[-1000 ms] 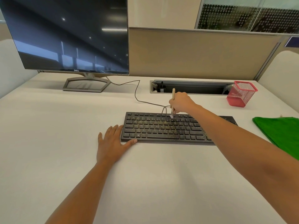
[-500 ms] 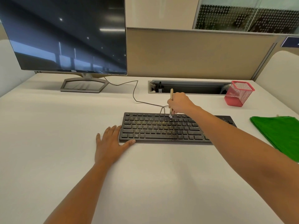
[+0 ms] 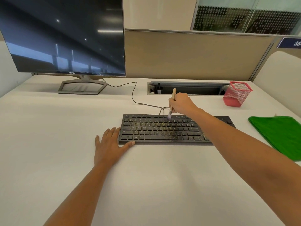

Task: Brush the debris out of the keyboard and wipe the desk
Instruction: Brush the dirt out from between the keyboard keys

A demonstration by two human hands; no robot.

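Little has changed in the last half second: the right hand (image 3: pixel 181 103) holds the brush (image 3: pixel 174 94) over the same far rows of the keyboard (image 3: pixel 146 130), and the left hand (image 3: pixel 110 144) lies flat in the same place. The left hand's fingers are straight and close together on the tabletop (image 3: pixel 48 128) at the keyboard's 8 o'clock corner, with the thumb spread along its near edge. The right hand's fingers are curled, pinching the brush's wooden handle. Wide bare tabletop lies toward 6 and 9 o'clock of the keyboard. Toward 3 o'clock a green cloth (image 3: pixel 280 136) lies near the tabletop's edge, apart from the keyboard, and a pink mesh cup (image 3: pixel 236 94) stands at 1 o'clock beside the cable slot (image 3: pixel 195 89). The monitor (image 3: pixel 65 38) stands at 11 o'clock, and a cable (image 3: pixel 135 95) runs to the keyboard's far edge. The keyboard's long axis runs 9 to 3 o'clock, with yellowish debris (image 3: pixel 169 128) scattered over its middle keys. The brush stands nearly upright, handle tipped slightly toward 1 o'clock, bristles down on the top rows
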